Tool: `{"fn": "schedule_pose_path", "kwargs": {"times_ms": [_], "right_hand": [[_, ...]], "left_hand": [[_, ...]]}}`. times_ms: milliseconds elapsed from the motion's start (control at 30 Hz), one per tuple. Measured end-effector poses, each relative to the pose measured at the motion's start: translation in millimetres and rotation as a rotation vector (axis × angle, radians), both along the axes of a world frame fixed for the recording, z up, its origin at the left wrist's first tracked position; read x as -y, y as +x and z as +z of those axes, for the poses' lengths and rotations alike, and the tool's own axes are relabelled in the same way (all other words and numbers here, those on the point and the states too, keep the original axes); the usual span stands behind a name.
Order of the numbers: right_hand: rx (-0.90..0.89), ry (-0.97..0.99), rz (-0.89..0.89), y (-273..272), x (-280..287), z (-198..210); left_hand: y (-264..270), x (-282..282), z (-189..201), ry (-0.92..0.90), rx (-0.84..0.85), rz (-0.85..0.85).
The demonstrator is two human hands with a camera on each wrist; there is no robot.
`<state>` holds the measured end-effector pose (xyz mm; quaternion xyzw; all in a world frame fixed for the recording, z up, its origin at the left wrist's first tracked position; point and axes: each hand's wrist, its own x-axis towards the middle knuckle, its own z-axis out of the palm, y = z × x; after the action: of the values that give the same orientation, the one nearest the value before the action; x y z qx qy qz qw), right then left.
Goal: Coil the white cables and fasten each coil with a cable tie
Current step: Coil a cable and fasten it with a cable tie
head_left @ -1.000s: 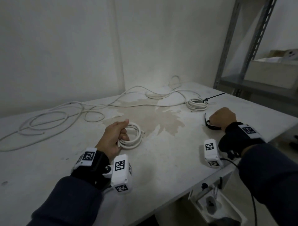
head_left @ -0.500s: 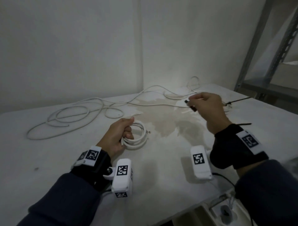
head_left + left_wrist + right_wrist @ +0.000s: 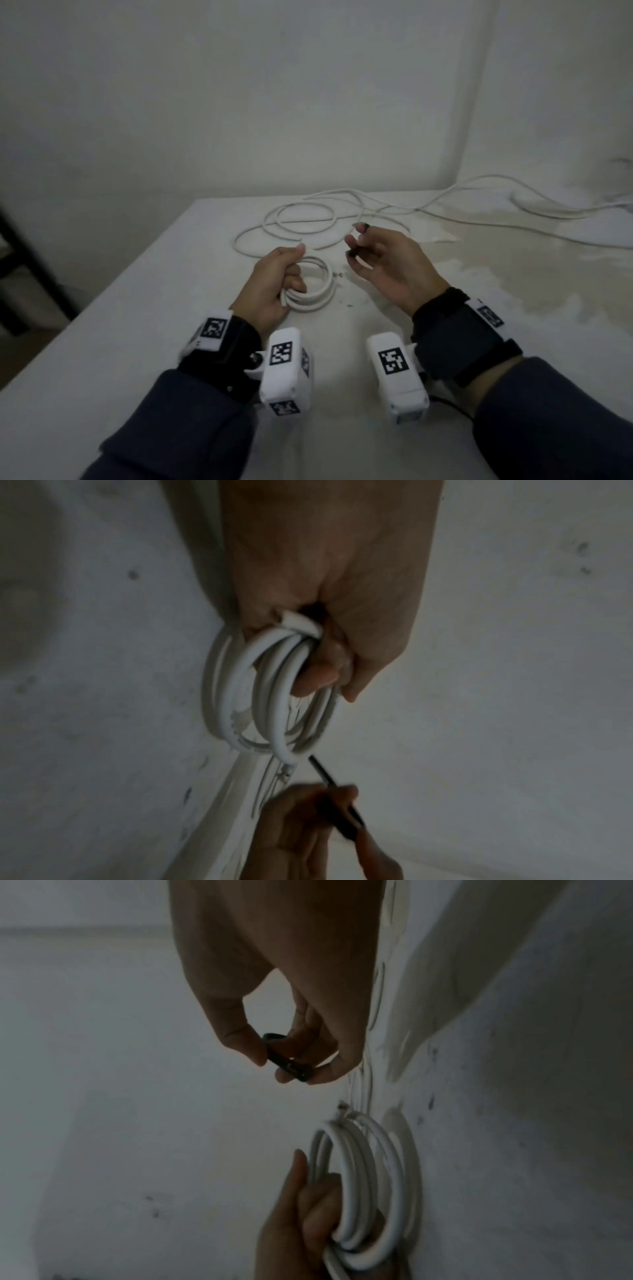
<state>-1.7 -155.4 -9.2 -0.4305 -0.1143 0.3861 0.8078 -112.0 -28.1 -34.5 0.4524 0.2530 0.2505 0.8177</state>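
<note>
My left hand [image 3: 277, 281] grips a small coil of white cable [image 3: 317, 284] that rests on the white table [image 3: 144, 342]; the fingers curl through its loops [image 3: 274, 696]. Just right of the coil, my right hand [image 3: 380, 260] hovers above the table and pinches a black cable tie [image 3: 356, 251] between thumb and fingers [image 3: 287, 1058]. The tie's thin tail [image 3: 322, 772] points toward the coil, and the coil [image 3: 363, 1191] sits below the right hand in the right wrist view. Longer loose white cable [image 3: 301, 219] lies uncoiled behind both hands.
More loose cable [image 3: 534, 209] trails to the far right along the wall. A brownish stain [image 3: 513, 267] covers the table's right part. The table's left edge [image 3: 102, 291] drops off beside a dark frame [image 3: 30, 260].
My right hand picked up the black tie from the right side and carried it left to beside the coil. The view swung left. The left hand kept its grip on the coil.
</note>
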Motion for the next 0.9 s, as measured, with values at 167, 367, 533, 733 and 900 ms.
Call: {"fn": "schedule_pose_path", "kwargs": {"times_ms": [167, 367, 533, 733, 900], "right_hand": [[0.132, -0.075, 0.054, 4, -8, -13], [0.233, -0.122, 0.078, 9, -3, -18], [0.276, -0.113, 0.132, 2, -3, -17], [0.233, -0.086, 0.170, 2, -2, -17], [0.174, -0.079, 0.136, 2, -2, -15]], "left_hand": [[9, 6, -1, 0.091, -0.032, 0.018], [13, 10, -4, 0.147, -0.046, 0.003], [11, 11, -4, 0.171, -0.053, 0.010], [8, 12, -2, 0.143, -0.047, 0.011], [6, 11, -1, 0.100, -0.042, 0.003]]}}
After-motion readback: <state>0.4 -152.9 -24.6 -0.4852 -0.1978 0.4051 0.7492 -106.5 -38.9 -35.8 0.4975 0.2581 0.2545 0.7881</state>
